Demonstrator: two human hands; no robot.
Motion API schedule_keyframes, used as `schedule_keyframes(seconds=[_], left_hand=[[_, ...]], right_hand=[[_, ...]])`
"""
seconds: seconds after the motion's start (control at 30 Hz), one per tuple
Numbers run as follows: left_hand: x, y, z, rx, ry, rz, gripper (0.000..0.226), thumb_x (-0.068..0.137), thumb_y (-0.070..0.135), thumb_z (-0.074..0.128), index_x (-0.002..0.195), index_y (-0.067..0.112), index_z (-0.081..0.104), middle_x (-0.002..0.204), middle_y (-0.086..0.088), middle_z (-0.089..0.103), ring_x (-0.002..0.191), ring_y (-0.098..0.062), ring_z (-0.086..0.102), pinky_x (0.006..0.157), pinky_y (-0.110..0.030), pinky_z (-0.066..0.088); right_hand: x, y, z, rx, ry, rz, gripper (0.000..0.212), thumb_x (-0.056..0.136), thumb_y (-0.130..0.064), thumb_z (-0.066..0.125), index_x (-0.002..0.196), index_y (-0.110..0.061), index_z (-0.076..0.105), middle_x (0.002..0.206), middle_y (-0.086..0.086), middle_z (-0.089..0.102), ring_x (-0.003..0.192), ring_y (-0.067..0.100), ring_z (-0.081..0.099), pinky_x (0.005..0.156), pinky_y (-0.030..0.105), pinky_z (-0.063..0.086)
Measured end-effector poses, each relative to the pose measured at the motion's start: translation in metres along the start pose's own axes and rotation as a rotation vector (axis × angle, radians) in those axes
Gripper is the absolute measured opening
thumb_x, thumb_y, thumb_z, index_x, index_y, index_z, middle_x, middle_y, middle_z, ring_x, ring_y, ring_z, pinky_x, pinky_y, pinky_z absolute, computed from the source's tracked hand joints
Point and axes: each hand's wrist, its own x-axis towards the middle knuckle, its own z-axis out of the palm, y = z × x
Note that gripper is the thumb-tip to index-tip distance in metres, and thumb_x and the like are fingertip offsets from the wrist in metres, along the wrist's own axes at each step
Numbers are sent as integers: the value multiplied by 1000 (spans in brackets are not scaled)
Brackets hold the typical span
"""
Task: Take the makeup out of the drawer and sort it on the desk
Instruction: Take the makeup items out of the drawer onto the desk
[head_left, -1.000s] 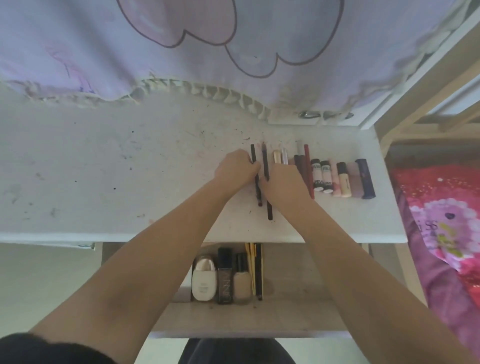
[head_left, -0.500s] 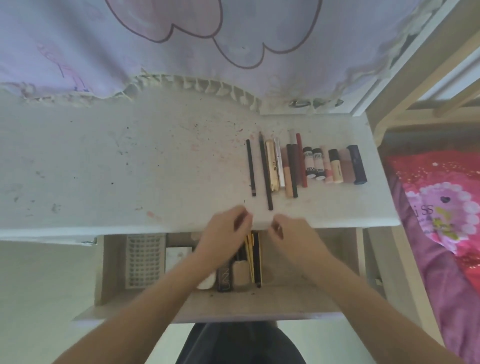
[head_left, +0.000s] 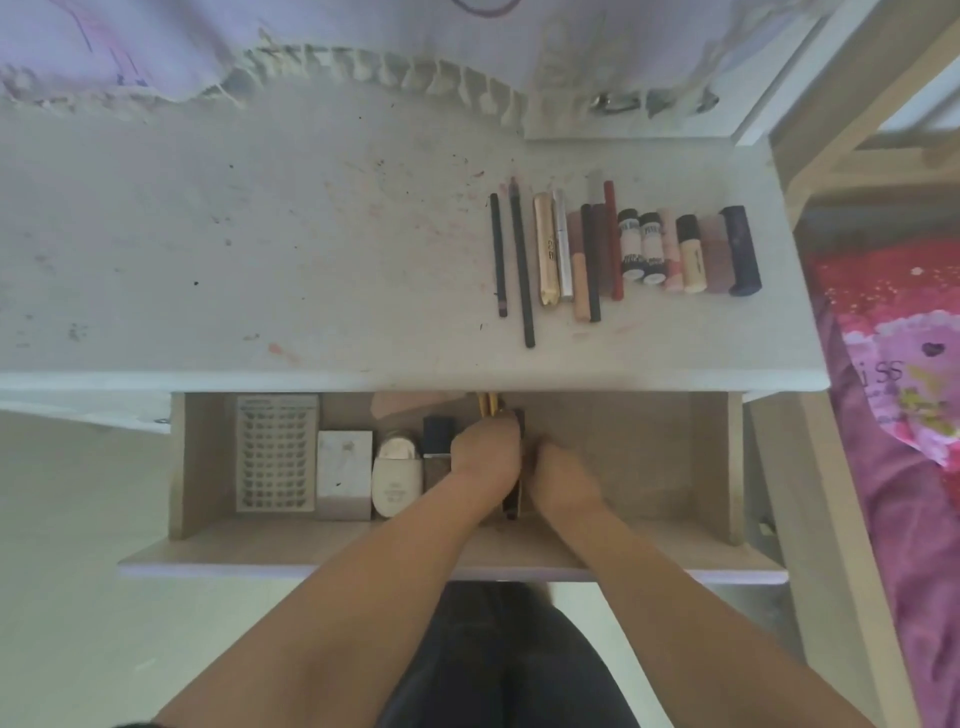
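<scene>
The open drawer (head_left: 415, 551) sits under the desk (head_left: 260, 260). Both my hands are inside it, at a bundle of yellow and dark pencils (head_left: 488, 402). My left hand (head_left: 485, 449) curls its fingers round the bundle's top. My right hand (head_left: 563, 478) lies against the dark pencils (head_left: 511, 501) from the right, its fingertips hidden. To the left in the drawer lie a dark bottle (head_left: 438, 428), a white oval bottle (head_left: 397, 483), a white box (head_left: 344, 473) and a lash tray (head_left: 277, 452). On the desk, two thin pencils (head_left: 498, 254), a gold tube (head_left: 545, 249), several sticks and a dark blue lipstick (head_left: 740, 249) lie in a row.
A lilac curtain (head_left: 363, 31) with a fringe hangs over the desk's back edge. A bed with a pink and red cover (head_left: 893, 364) stands to the right, behind a wooden post (head_left: 810, 135). The drawer's right half shows bare wood (head_left: 623, 452).
Both hands left the pencils on the desk, came back over its front edge and went down into the drawer, onto the pencil bundle. The view tilted down.
</scene>
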Motion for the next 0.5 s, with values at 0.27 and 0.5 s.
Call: schedule_keyframes(seconds=[0.27, 0.5], left_hand=[[-6, 11, 13, 44, -100, -54, 25, 94, 5, 45, 114, 8, 60, 114, -12, 64, 103, -29, 63, 75, -35, 50], [-38, -7, -9, -371, -65, 55, 15, 91, 26, 52, 95, 13, 57, 92, -6, 63, 86, -24, 61, 68, -31, 47]], right_hand=[[-2, 22, -7, -178, 34, 36, 33, 94, -5, 42, 127, -3, 44, 119, 14, 61, 111, 32, 60, 85, 39, 50], [-23, 25, -29, -107, 38, -14, 21, 95, -20, 47, 113, -10, 50, 105, 11, 65, 97, 29, 64, 75, 35, 50]])
